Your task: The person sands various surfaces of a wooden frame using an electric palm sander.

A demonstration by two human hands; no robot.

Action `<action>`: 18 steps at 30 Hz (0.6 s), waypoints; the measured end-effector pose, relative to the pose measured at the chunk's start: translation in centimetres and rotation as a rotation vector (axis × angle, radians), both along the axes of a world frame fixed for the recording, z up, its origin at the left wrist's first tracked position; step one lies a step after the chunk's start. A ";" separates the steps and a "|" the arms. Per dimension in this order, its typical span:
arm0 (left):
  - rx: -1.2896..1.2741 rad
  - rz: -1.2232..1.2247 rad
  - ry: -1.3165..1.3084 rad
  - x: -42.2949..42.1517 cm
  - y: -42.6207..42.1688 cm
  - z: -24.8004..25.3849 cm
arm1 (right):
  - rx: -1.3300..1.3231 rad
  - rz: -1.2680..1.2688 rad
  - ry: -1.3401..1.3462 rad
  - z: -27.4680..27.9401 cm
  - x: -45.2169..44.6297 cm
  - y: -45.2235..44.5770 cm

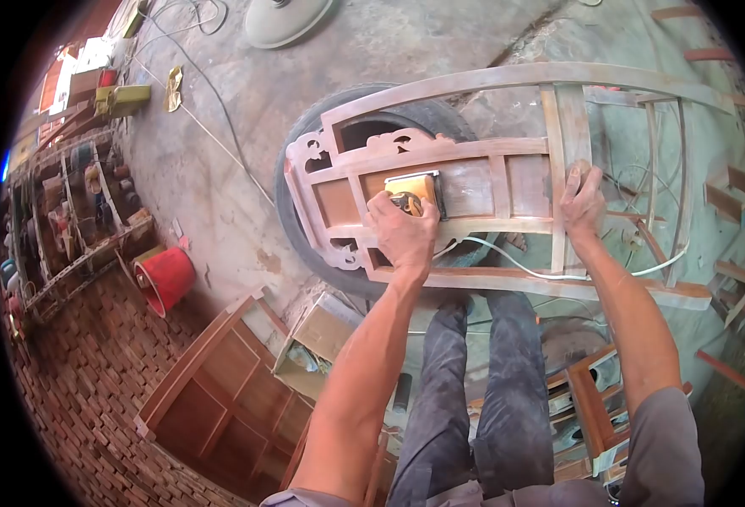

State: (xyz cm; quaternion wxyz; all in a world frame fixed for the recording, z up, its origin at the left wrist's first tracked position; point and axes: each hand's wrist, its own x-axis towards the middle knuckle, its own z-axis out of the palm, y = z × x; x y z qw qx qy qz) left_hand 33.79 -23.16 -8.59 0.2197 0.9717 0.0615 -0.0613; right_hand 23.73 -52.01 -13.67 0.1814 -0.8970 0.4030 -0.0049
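Note:
A wooden chair frame (566, 127) with a carved, panelled back lies across a black tyre (286, 198). My left hand (404, 228) is wrapped over the top of a yellow palm sander (413, 188), which rests on the back panel (467, 188). My right hand (584, 198) is closed round the wide crosspiece to the right of the panels, thumb and fingers curled over it. A white cord (520, 264) curves below the panels and over the lower rail. The sander's pad is mostly hidden beneath its body and my hand.
A red bucket (167, 279) lies tilted at the left, near a cluttered rack (77, 220). A cardboard box (326, 329) and a brown wooden panel (229, 389) are at lower left. Wooden pieces (592, 406) lie beside my legs. Cables (220, 114) trail over the floor.

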 end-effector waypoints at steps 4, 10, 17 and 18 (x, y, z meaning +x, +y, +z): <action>0.023 -0.039 0.020 -0.6 -1.7 0.1 | 0.028 -0.018 0.008 0.4 -0.1 0.2; -0.005 -0.063 0.046 -0.2 -2.7 0.5 | 0.010 -0.002 0.007 0.2 0.2 0.1; 0.024 -0.015 0.038 0.8 0.4 -0.1 | 0.000 0.006 -0.002 -0.1 -0.1 0.0; 0.021 -0.007 0.063 1.0 0.4 0.2 | -0.004 0.008 0.002 -0.1 -0.1 -0.1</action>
